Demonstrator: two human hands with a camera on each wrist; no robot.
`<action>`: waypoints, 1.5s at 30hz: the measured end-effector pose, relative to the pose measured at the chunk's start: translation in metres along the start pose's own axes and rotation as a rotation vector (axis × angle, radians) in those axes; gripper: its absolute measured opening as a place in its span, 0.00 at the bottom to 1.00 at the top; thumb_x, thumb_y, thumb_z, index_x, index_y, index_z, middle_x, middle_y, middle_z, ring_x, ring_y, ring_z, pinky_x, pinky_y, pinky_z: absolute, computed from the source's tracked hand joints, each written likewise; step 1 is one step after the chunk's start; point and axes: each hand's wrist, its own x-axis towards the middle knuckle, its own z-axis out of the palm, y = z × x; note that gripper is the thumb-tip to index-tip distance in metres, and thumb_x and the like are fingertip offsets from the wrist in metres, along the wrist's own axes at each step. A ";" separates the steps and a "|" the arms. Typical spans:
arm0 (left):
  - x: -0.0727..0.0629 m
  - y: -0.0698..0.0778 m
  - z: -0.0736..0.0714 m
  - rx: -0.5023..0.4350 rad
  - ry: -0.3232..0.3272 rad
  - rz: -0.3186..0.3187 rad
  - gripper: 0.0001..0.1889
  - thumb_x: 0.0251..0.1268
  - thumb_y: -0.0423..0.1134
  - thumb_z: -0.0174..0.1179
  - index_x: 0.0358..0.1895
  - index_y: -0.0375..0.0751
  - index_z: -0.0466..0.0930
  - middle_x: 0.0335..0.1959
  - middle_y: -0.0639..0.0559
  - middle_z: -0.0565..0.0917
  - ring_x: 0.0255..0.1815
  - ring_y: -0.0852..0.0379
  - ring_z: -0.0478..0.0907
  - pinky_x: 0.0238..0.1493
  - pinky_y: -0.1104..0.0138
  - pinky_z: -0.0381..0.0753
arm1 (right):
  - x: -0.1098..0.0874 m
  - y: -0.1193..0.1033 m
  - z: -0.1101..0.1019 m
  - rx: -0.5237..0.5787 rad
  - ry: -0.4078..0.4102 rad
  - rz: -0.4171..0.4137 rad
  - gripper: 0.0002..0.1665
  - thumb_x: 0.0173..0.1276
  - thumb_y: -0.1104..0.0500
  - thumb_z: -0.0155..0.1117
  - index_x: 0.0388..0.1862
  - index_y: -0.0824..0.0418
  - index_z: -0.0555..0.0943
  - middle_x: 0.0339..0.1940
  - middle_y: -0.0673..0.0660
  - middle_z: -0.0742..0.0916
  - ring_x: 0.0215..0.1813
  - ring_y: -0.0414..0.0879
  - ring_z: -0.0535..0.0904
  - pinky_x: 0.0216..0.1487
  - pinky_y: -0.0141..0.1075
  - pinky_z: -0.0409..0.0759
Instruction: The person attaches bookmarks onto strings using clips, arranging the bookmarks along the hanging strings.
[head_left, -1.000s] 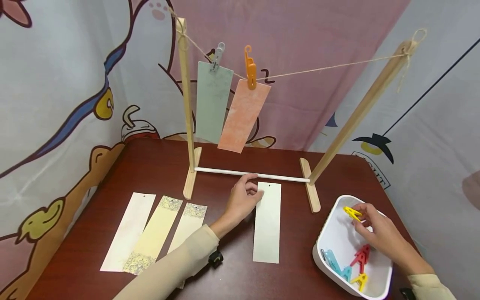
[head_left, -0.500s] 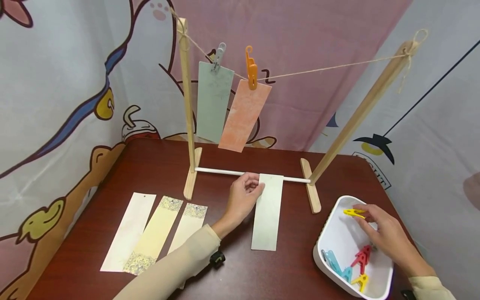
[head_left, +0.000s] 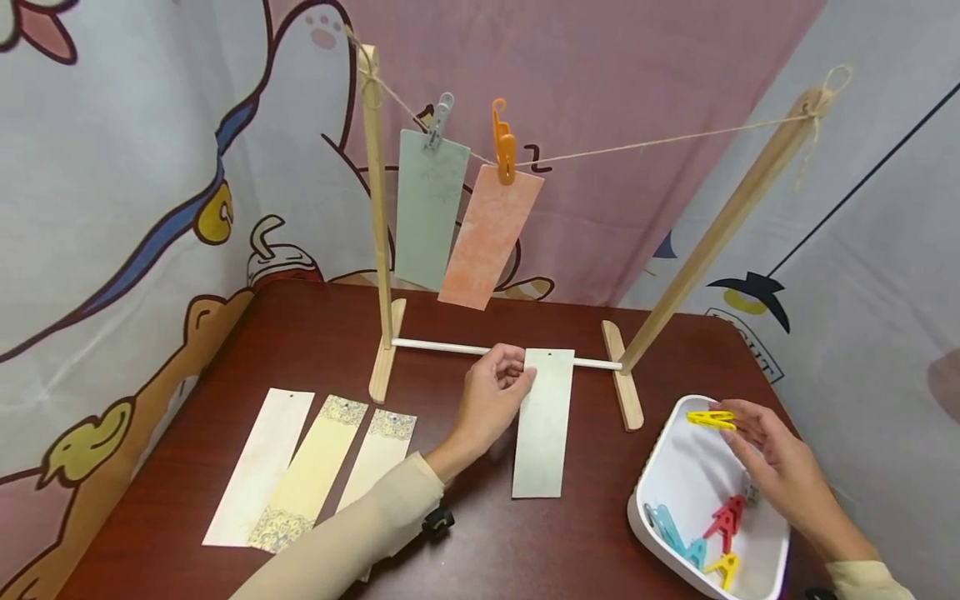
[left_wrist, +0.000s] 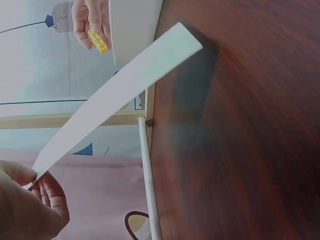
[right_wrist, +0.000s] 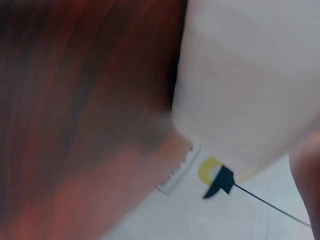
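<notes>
My left hand point(head_left: 489, 400) pinches the upper left edge of a pale green paper bookmark point(head_left: 543, 433) with a small hole at its top. The left wrist view has this bookmark point(left_wrist: 120, 95) raised off the table and tilted, its far end lower. Over the white plastic basket point(head_left: 686, 458), my right hand point(head_left: 780, 458) holds a yellow clothespin point(head_left: 711, 419) between thumb and fingers. Blue, red and yellow clothespins point(head_left: 725, 521) lie inside the basket. The right wrist view is blurred, mostly the basket's outer wall point(right_wrist: 240, 100); the held clothespin is hidden there.
A twine line point(head_left: 652, 143) spans two wooden posts point(head_left: 720, 237) joined low by a white rod point(head_left: 438, 346). From it hang a green card point(head_left: 429, 208) on a grey peg and an orange card point(head_left: 491, 242) on an orange peg. Three bookmarks point(head_left: 311, 467) lie at left.
The pale green bookmark has come up off the table in my left hand and shifted slightly right, now overlapping the white rod. In my right fingers the yellow clothespin has turned nearly level.
</notes>
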 end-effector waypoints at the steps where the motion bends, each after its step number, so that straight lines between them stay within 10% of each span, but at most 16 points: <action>1: 0.000 0.001 0.000 0.002 -0.001 0.004 0.10 0.73 0.28 0.69 0.53 0.31 0.84 0.39 0.47 0.89 0.39 0.57 0.83 0.42 0.69 0.82 | 0.000 -0.001 0.001 0.020 0.020 0.022 0.32 0.75 0.68 0.74 0.74 0.65 0.74 0.64 0.67 0.86 0.58 0.15 0.72 0.53 0.13 0.70; 9: 0.001 0.004 0.003 -0.005 -0.005 0.043 0.09 0.74 0.29 0.69 0.52 0.32 0.85 0.40 0.46 0.89 0.41 0.55 0.83 0.44 0.68 0.82 | 0.002 -0.004 -0.001 0.266 0.233 0.124 0.27 0.74 0.72 0.72 0.70 0.68 0.79 0.58 0.41 0.89 0.56 0.30 0.85 0.52 0.21 0.80; 26: 0.015 0.018 0.005 -0.100 0.038 0.137 0.08 0.74 0.27 0.68 0.51 0.28 0.86 0.42 0.41 0.89 0.42 0.55 0.82 0.44 0.69 0.82 | 0.019 -0.027 -0.014 1.019 0.145 0.092 0.30 0.77 0.83 0.55 0.77 0.74 0.73 0.66 0.55 0.89 0.65 0.43 0.86 0.61 0.33 0.79; 45: 0.024 0.033 0.009 -0.133 0.079 0.173 0.07 0.74 0.27 0.68 0.50 0.29 0.88 0.40 0.42 0.89 0.39 0.58 0.82 0.43 0.68 0.81 | 0.031 -0.044 -0.026 1.162 0.075 0.045 0.29 0.81 0.81 0.50 0.78 0.76 0.70 0.68 0.63 0.87 0.69 0.51 0.84 0.65 0.38 0.77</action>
